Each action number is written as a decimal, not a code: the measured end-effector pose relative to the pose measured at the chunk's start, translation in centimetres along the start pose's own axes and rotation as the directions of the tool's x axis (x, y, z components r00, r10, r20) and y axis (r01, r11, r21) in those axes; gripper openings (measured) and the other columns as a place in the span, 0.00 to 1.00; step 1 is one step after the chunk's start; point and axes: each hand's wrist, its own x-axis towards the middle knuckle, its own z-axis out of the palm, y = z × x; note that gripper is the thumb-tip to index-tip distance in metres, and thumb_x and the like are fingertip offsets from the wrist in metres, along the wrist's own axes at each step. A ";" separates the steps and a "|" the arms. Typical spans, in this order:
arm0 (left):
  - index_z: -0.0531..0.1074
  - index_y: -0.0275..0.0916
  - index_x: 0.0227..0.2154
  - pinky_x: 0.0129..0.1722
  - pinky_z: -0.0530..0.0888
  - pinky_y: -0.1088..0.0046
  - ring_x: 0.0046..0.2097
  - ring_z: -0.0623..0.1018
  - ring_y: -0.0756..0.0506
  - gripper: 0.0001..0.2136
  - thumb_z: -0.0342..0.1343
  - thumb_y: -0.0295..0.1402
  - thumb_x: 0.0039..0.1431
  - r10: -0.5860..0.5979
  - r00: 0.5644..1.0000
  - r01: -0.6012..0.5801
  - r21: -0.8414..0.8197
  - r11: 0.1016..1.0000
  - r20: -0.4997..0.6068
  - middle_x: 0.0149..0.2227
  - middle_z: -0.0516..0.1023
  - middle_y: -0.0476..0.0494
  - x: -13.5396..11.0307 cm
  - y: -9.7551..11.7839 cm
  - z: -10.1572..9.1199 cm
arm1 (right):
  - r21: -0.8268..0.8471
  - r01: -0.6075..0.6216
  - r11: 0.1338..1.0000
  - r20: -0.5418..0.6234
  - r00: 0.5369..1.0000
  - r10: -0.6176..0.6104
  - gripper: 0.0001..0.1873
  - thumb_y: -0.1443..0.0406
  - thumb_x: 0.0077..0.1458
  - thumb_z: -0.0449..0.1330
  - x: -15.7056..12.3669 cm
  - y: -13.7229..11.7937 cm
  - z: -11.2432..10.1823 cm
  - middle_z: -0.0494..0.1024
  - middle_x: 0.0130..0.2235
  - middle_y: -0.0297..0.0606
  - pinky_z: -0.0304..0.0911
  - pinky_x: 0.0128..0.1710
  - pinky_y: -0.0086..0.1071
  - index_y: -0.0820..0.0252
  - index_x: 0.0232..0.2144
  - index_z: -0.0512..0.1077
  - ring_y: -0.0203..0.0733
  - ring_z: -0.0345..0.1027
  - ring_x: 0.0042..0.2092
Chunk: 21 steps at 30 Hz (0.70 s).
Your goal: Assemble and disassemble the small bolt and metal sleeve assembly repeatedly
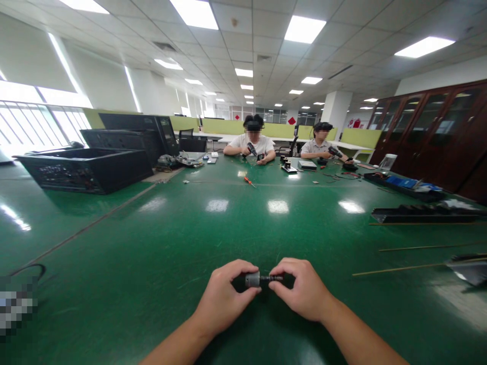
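Note:
My left hand (224,293) pinches a short grey metal cylinder (252,280) between thumb and fingers, low in the middle of the head view. From the cylinder's right side a thin dark shaft (265,278) points sideways; its far part looks spiral, like a drill bit. Thumb and fingertips of my right hand (304,290) are closed on that shaft's right end. Both hands are held over the green table (182,238), the piece lying level between them. Whether cylinder and shaft are one piece, I cannot tell.
Across the table, two people (249,144) work with power drills. An orange screwdriver (249,181) lies in front of the nearer one. Black computer cases (87,170) stand at left. Black metal channels (422,213) and thin rods (399,269) lie at right.

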 end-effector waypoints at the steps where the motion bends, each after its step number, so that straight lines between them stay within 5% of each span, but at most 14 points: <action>1: 0.78 0.42 0.35 0.41 0.75 0.70 0.38 0.81 0.45 0.12 0.66 0.24 0.47 -0.001 1.000 0.001 0.003 1.000 0.000 0.35 0.82 0.49 0.0 0.0 0.0 | 0.001 0.002 1.000 0.000 1.000 -0.002 0.03 0.68 0.50 0.65 0.0 0.0 0.0 0.79 0.30 0.33 0.63 0.35 0.31 0.56 0.30 0.78 0.39 0.72 0.33; 21: 0.78 0.43 0.36 0.41 0.75 0.72 0.38 0.80 0.46 0.12 0.66 0.24 0.48 -0.005 1.000 0.005 -0.002 1.000 -0.023 0.35 0.82 0.51 0.0 -0.4 -0.1 | 0.003 -0.017 1.000 -0.007 1.000 0.017 0.04 0.68 0.51 0.65 -0.1 0.0 -0.1 0.78 0.31 0.33 0.62 0.36 0.31 0.56 0.32 0.78 0.39 0.72 0.33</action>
